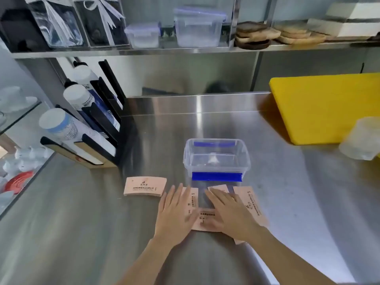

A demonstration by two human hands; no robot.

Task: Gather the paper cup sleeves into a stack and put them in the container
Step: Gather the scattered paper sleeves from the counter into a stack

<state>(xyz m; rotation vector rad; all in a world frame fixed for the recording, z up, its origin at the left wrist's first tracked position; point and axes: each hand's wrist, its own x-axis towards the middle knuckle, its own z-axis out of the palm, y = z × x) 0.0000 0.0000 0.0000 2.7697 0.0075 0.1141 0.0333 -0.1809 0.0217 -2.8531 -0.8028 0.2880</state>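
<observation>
Several pink paper cup sleeves lie flat on the steel counter in front of me. A small neat stack of sleeves sits to the left, apart from the rest. Loose sleeves are spread under and beside my hands. My left hand lies flat, fingers spread, on one loose sleeve. My right hand lies flat on other sleeves, partly hiding them. Just beyond the hands stands a clear plastic container with blue clips, lidless and empty.
A yellow cutting board lies at the right, with a clear tub near it. A black rack of cups and sleeves stands at the left. A shelf above holds lidded boxes.
</observation>
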